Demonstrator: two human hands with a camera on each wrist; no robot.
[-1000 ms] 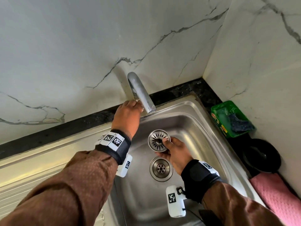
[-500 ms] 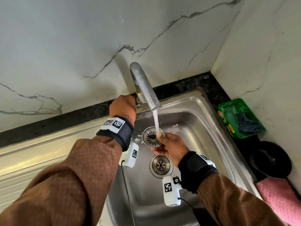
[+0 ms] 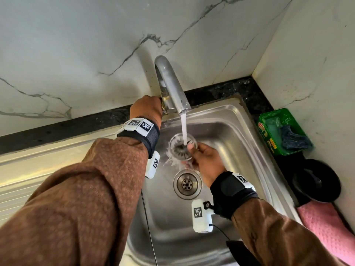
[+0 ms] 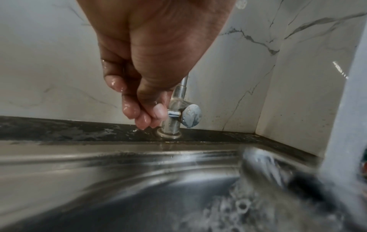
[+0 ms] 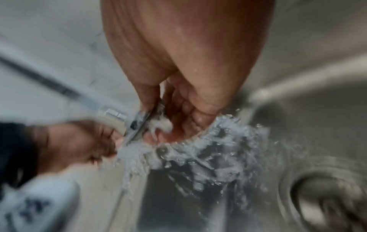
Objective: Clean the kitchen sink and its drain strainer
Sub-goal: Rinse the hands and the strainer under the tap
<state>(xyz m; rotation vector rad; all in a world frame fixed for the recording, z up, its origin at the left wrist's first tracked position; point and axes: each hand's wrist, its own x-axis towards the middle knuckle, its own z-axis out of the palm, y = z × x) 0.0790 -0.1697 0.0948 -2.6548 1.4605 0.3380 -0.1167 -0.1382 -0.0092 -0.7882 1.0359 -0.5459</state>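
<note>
My right hand (image 3: 204,160) grips the round metal drain strainer (image 3: 179,148) by its edge and holds it above the steel sink (image 3: 240,135), right under the water stream (image 3: 184,129) from the curved tap (image 3: 171,87). Water splashes off the strainer (image 5: 139,124) over my fingers. Below it, the drain hole (image 3: 187,184) is uncovered. My left hand (image 3: 147,110) is at the tap's base; in the left wrist view its wet fingertips (image 4: 147,116) pinch the small handle lever (image 4: 173,113).
A green tray (image 3: 269,131) with soap and a dark scrubber sits on the black counter at the right. In front of it are a black round dish (image 3: 317,181) and a pink cloth (image 3: 330,231). Marble walls close the back and right. A ribbed drainboard (image 3: 28,169) lies to the left.
The tap has started running. My left hand has slid from the spout down to the handle at its base. My right hand has brought the strainer under the stream.
</note>
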